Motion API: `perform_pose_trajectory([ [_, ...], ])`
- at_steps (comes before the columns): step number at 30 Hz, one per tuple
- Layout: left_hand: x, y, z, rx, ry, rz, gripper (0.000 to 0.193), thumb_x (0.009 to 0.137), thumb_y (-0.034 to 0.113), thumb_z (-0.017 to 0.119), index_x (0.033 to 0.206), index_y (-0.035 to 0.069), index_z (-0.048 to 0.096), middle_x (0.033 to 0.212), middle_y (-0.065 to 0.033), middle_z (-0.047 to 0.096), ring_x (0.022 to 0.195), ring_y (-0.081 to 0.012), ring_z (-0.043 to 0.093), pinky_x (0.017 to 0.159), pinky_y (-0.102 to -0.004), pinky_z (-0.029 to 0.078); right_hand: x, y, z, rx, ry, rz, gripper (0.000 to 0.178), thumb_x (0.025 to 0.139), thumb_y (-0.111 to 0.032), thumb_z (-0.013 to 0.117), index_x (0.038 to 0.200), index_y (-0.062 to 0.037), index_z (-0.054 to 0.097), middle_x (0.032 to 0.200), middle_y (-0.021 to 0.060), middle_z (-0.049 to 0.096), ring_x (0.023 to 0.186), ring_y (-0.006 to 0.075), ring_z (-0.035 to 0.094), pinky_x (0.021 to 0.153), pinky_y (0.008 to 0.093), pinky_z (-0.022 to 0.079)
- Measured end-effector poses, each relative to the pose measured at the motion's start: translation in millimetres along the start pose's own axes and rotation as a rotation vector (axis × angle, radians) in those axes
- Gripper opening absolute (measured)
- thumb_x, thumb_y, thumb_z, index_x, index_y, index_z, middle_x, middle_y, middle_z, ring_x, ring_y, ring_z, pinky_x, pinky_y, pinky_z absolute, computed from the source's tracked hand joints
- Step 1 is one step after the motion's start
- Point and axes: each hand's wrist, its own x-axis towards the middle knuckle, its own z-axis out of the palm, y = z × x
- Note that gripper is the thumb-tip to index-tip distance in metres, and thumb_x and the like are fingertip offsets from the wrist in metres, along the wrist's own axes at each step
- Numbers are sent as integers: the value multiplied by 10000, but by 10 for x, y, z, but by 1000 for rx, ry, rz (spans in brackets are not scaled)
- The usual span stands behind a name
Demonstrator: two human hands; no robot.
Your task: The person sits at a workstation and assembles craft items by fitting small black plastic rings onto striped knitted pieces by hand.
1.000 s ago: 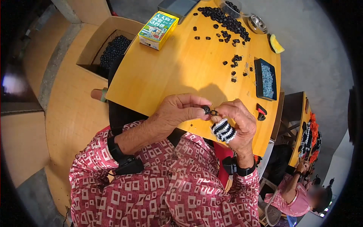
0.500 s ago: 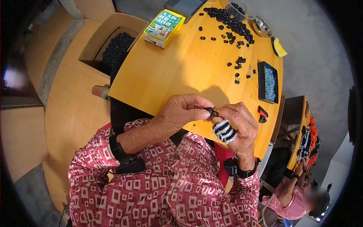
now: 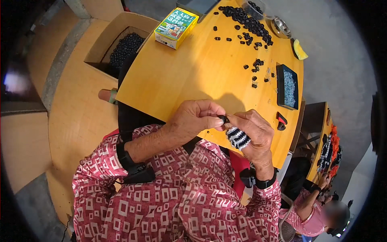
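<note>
Head view, looking down over my own arms. Both forearms, in red sleeves with a white square print, come up from the 6 o'clock edge and meet near the middle of the picture, above the near edge of a yellow counter (image 3: 181, 76).

My left hand (image 3: 193, 119) is curled, its thumb and forefinger pinched shut on a small black piece (image 3: 223, 118). My right hand (image 3: 252, 131) meets it from the 3 o'clock side, its fingertips touching the same piece, so the grip of both hands is narrow and closed on it. A black-and-white striped sleeve (image 3: 238, 138) covers one finger of my right hand, just at 5 o'clock from the piece. Each wrist wears a black band.

On the counter, a heap of black pieces (image 3: 246, 22) lies toward 12 o'clock, with a few scattered ones (image 3: 254, 74) nearer to my hands. A green and yellow box (image 3: 176, 27) sits at 11 o'clock from my hands. A black tray (image 3: 288, 86) holding pale blue-grey bits lies at 2 o'clock. A small metal bowl (image 3: 279, 27) and a yellow wedge (image 3: 299, 49) rest near the far rim.

Off the counter at 10 o'clock, an open cardboard carton (image 3: 121, 44) holds more black pieces. At 4 o'clock, low in the picture, another person in a pink top (image 3: 312, 220) sits beside a second counter.
</note>
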Motion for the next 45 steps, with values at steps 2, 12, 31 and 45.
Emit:
perform_pose_trajectory([
  [2,6,-15,5,35,9,8,236,927,62,614,1125,-66,605,986,-88,684,923,-131,657,836,-251,522,-15,4,29,8,36,-17,340,668,13,773,1002,18,708,871,133,661,755,251,643,662,317,518],
  [12,-16,-30,59,36,58,-19,262,928,67,611,1149,-73,607,972,-101,691,879,-132,661,795,-259,529,-175,-24,354,-197,259,-26,407,710,-24,825,1085,5,669,905,148,658,774,225,646,651,298,526],
  [31,11,63,34,102,25,-58,174,926,106,645,1035,-24,683,926,-19,674,881,-78,597,814,-237,477,-127,-111,327,-240,227,8,478,673,-44,812,1117,34,651,881,127,630,773,269,596,694,360,492],
  [45,-3,83,97,196,90,2,209,912,108,654,1037,-58,677,877,-37,687,794,-71,608,710,-218,501,-174,-70,305,-375,183,-34,451,694,-77,715,1117,58,640,914,160,589,809,307,588,744,406,479],
])
